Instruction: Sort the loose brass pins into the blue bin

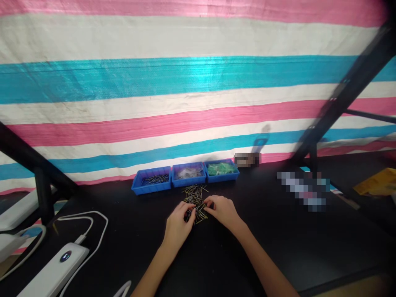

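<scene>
A loose pile of thin metal rods (194, 196), some silvery and some yellowish, lies on the black table in front of me. On the pile's left side is my left hand (179, 222), its thumb and fingers curled toward each other among the rods. From the right, my right hand (223, 209) reaches in with thumb and forefinger bent close together at the pile. What sits between either set of fingertips is too small to make out. Just behind the pile stands a row of blue trays: one with dark thin rods (156, 179), one with clear plastic bags (189, 172), one with green packets (221, 168).
A white device with a small round display (57, 270) and a white cable (103, 231) lie on the left. Black frame legs slant up on both sides. A striped sheet (185, 115) hangs behind the table (130, 247). Something yellow (375, 182) is at far right.
</scene>
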Motion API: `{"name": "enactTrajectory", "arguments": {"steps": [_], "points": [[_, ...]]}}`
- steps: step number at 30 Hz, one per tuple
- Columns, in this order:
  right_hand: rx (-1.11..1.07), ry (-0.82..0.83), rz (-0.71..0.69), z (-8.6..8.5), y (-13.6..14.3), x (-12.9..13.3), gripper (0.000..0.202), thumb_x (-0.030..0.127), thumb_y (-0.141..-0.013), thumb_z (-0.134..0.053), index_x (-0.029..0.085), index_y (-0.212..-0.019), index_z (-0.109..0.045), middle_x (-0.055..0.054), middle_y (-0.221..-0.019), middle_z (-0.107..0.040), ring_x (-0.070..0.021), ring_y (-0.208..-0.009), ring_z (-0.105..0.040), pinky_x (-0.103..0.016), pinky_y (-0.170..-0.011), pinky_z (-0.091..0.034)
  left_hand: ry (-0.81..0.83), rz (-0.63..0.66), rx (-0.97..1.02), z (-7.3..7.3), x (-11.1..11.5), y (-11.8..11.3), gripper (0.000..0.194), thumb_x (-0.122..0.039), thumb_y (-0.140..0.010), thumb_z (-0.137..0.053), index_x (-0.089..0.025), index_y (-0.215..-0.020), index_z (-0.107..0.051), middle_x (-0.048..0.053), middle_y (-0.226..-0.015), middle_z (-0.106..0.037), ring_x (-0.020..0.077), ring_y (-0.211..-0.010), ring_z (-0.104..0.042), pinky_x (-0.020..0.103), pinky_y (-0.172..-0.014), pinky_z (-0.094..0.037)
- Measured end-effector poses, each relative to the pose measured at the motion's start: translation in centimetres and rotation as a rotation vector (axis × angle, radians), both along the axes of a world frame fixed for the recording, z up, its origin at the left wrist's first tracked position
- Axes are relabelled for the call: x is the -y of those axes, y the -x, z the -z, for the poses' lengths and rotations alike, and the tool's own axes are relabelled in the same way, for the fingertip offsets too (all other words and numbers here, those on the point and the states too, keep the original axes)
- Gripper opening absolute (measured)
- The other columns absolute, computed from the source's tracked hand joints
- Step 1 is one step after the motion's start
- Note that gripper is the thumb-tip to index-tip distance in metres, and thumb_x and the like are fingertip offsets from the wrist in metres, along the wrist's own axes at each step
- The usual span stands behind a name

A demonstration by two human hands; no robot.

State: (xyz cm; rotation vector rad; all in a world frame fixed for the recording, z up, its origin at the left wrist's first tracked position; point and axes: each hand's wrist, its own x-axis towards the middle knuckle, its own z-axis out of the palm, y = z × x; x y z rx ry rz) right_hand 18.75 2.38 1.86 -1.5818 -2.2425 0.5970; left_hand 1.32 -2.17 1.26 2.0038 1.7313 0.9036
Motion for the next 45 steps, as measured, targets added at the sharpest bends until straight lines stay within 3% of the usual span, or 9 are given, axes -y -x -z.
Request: {"name": "enactTrajectory", "arguments": {"steps": [17, 28, 45], "points": [[-0.087, 0.0, 0.046, -0.49, 0.44, 0.45, 0.022, 0.026, -0.07, -0.056, 0.029, -0.091, -0.062, 0.008, -0.077, -0.066, -0.0113, -0.069, -0.058, -0.021, -0.056, -0.031, -0.002, -0.009, -0.007, -0.15, 0.09, 0.01, 0.024, -0.033, -0.085, -0.042, -0.024, -0.094, -0.062, 0.001, -0.088, -0.06, 0.0132, -0.073, -0.058, 0.022, -0.061, -0.044], [-0.059, 0.004, 0.042, -0.68, 0.57, 0.44, 0.023, 0.026, -0.072, -0.055, 0.029, -0.094, -0.062, 0.007, -0.08, -0.067, -0.0119, -0.071, -0.059, -0.022, -0.056, -0.032, 0.0, -0.003, -0.007, 0.07, 0.12, -0.02, 0.023, -0.031, -0.085, -0.042, -0.024, -0.094, -0.062, 0.001, -0.089, -0.06, 0.0135, -0.073, -0.057, 0.023, -0.063, -0.044], [-0.207, 0.007, 0.026, -0.72, 0.8, 0.69, 0.019, 0.026, -0.073, -0.054, 0.028, -0.088, -0.066, 0.005, -0.083, -0.065, -0.0093, -0.06, -0.055, -0.021, -0.055, -0.034, 0.005, -0.001, -0.005, 0.15, 0.1, -0.09, 0.022, -0.031, -0.084, -0.045, -0.025, -0.096, -0.061, 0.0, -0.086, -0.06, 0.0122, -0.069, -0.057, 0.021, -0.058, -0.042]]}}
